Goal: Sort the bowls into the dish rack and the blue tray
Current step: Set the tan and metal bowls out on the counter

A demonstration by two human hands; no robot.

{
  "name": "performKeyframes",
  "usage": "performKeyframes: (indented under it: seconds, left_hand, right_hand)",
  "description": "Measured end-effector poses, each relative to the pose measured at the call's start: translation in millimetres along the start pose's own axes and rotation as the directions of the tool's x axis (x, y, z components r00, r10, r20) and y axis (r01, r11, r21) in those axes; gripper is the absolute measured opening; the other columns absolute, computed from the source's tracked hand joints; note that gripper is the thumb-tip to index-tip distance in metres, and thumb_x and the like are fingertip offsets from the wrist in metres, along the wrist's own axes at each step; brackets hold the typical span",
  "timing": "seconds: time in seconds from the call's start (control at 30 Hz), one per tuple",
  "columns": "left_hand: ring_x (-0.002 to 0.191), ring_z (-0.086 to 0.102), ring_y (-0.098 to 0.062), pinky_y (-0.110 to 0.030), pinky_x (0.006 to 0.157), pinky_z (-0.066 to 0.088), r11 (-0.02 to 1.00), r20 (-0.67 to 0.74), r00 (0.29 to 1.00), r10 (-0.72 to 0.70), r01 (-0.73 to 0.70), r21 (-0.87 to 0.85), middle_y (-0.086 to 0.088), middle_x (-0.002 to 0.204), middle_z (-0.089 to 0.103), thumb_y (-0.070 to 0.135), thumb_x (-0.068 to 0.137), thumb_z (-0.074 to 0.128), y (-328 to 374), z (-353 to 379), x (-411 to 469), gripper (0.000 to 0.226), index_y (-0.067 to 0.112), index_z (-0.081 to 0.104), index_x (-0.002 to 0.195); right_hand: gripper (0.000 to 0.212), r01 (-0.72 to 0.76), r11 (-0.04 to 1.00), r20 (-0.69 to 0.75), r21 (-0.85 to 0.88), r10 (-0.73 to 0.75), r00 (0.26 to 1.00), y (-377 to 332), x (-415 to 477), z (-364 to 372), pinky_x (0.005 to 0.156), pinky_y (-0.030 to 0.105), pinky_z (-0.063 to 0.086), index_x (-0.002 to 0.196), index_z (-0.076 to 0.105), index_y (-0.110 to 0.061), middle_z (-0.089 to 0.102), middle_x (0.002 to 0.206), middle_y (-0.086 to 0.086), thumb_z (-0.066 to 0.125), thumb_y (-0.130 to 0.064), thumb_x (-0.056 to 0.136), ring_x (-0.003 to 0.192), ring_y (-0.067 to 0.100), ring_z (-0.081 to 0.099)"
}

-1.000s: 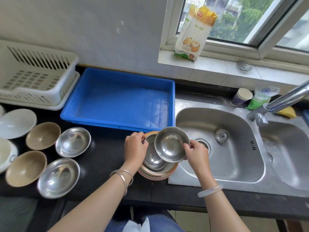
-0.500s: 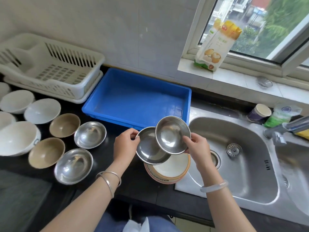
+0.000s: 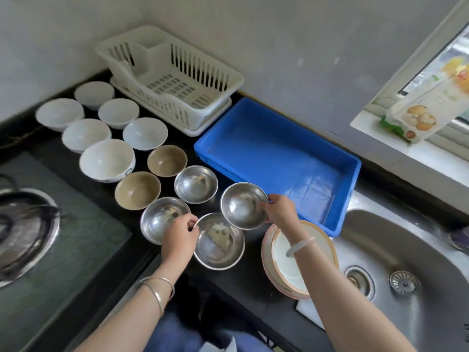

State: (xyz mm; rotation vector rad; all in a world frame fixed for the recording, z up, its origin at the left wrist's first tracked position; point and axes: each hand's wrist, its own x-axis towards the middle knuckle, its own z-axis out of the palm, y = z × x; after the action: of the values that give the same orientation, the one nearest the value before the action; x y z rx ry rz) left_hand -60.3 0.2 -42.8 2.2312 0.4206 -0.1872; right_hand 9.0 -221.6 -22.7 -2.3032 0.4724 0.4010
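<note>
My left hand [image 3: 179, 237] grips the rim of a steel bowl [image 3: 219, 242] low over the black counter. My right hand [image 3: 279, 212] holds a second steel bowl [image 3: 241, 205] by its right rim, just left of the blue tray [image 3: 337, 158], which holds nothing. Two more steel bowls [image 3: 196, 183] [image 3: 160, 217] sit on the counter to the left. Beside them are two tan bowls [image 3: 167, 160] [image 3: 137, 190] and several white bowls [image 3: 106, 160]. The white dish rack [image 3: 172, 80] stands empty at the back. A large orange-rimmed bowl [image 3: 279, 273] sits under my right forearm.
A steel sink [image 3: 406, 262] with a strainer [image 3: 405, 282] lies at the right. A gas hob with a burner [image 3: 22, 229] fills the left. A flour bag [image 3: 426, 107] stands on the window sill. The counter's front edge runs below my hands.
Both hands have carried the two steel bowls left, away from the orange-rimmed bowl, and lowered them toward the counter beside the other steel bowls. The view has swung left.
</note>
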Motion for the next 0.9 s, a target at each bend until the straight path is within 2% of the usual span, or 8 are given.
performKeyframes:
  seconds: [0.1, 0.2, 0.3, 0.47, 0.57, 0.67, 0.73, 0.9]
  left_hand:
    - [0.07, 0.056, -0.013, -0.022, 0.055, 0.041, 0.999, -0.011, 0.999, -0.038, 0.038, 0.028, 0.011, 0.073, 0.058, 0.008, 0.085, 0.058, -9, -1, -1, 0.01, 0.016, 0.063, 0.085]
    - [0.073, 0.058, -0.017, -0.028, 0.062, 0.047, 0.997, -0.016, 0.998, -0.058, 0.059, 0.053, 0.006, 0.079, 0.061, 0.008, 0.085, 0.058, -14, 0, -1, 0.009, 0.014, 0.064, 0.088]
    - [0.076, 0.057, -0.017, -0.027, 0.062, 0.045, 0.996, -0.019, 0.997, -0.075, 0.076, 0.049, 0.005, 0.083, 0.06, 0.009, 0.085, 0.057, -18, 1, -1, 0.01, 0.015, 0.064, 0.09]
    - [0.074, 0.056, -0.017, -0.025, 0.057, 0.044, 0.994, -0.032, 0.996, -0.08, 0.082, 0.07, 0.002, 0.088, 0.057, 0.009, 0.086, 0.055, -18, 3, -1, 0.012, 0.016, 0.063, 0.091]
    - [0.076, 0.056, -0.019, -0.035, 0.064, 0.051, 0.994, -0.053, 0.997, -0.059, 0.063, 0.085, 0.003, 0.088, 0.055, 0.008, 0.087, 0.054, -16, 5, -3, 0.013, 0.016, 0.062, 0.092]
    - [0.085, 0.056, -0.023, -0.04, 0.072, 0.052, 0.994, -0.061, 0.997, -0.055, 0.061, 0.096, 0.0, 0.094, 0.057, 0.005, 0.087, 0.051, -14, 5, -2, 0.018, 0.015, 0.063, 0.096]
    - [0.089, 0.057, -0.023, -0.041, 0.074, 0.052, 0.994, -0.061, 0.997, -0.056, 0.062, 0.094, -0.002, 0.098, 0.058, 0.003, 0.088, 0.049, -13, 5, 0, 0.022, 0.014, 0.064, 0.099]
    - [0.093, 0.057, -0.022, -0.038, 0.075, 0.052, 0.994, -0.064, 0.998, -0.013, 0.019, 0.109, -0.003, 0.105, 0.061, 0.003, 0.089, 0.048, -12, 7, 2, 0.027, 0.013, 0.065, 0.106]
  right_hand:
    - [0.019, -0.006, 0.998, 0.021, -0.056, 0.007, 1.0, -4, 11, 11, 0.072, 0.041, 0.055, 0.081, 0.066, 0.001, 0.062, 0.065, 0.013, 0.059, -0.016, 0.082, 0.076, 0.037, 0.066]
    - [0.015, -0.012, 0.996, 0.025, -0.091, 0.015, 1.0, -6, 18, 21, 0.073, 0.038, 0.053, 0.075, 0.062, -0.001, 0.065, 0.072, 0.02, 0.057, -0.013, 0.081, 0.08, 0.037, 0.066]
    - [0.011, -0.03, 0.995, 0.025, -0.1, 0.033, 0.999, -6, 22, 29, 0.074, 0.04, 0.053, 0.075, 0.06, -0.003, 0.066, 0.078, 0.02, 0.055, -0.01, 0.081, 0.082, 0.037, 0.066]
    - [0.019, -0.099, 0.995, 0.067, -0.026, 0.101, 0.993, -4, 28, 38, 0.08, 0.051, 0.056, 0.09, 0.063, 0.008, 0.068, 0.094, 0.026, 0.052, -0.003, 0.08, 0.087, 0.04, 0.067]
    - [0.017, -0.113, 0.994, 0.071, -0.001, 0.113, 0.991, -3, 30, 39, 0.08, 0.051, 0.056, 0.089, 0.063, 0.007, 0.068, 0.091, 0.024, 0.054, -0.003, 0.08, 0.087, 0.04, 0.067]
    - [0.012, -0.124, 0.992, 0.076, 0.004, 0.124, 0.989, -3, 28, 39, 0.076, 0.043, 0.059, 0.071, 0.059, -0.005, 0.064, 0.077, 0.015, 0.054, -0.003, 0.082, 0.08, 0.036, 0.069]
    - [0.019, -0.126, 0.992, 0.074, 0.007, 0.125, 0.989, -2, 28, 40, 0.074, 0.041, 0.059, 0.066, 0.056, -0.012, 0.063, 0.076, 0.013, 0.054, -0.003, 0.083, 0.077, 0.034, 0.069]
    - [0.016, -0.139, 0.988, 0.096, 0.064, 0.132, 0.987, 2, 29, 43, 0.077, 0.045, 0.059, 0.07, 0.059, -0.013, 0.062, 0.075, 0.009, 0.056, -0.006, 0.083, 0.079, 0.032, 0.068]
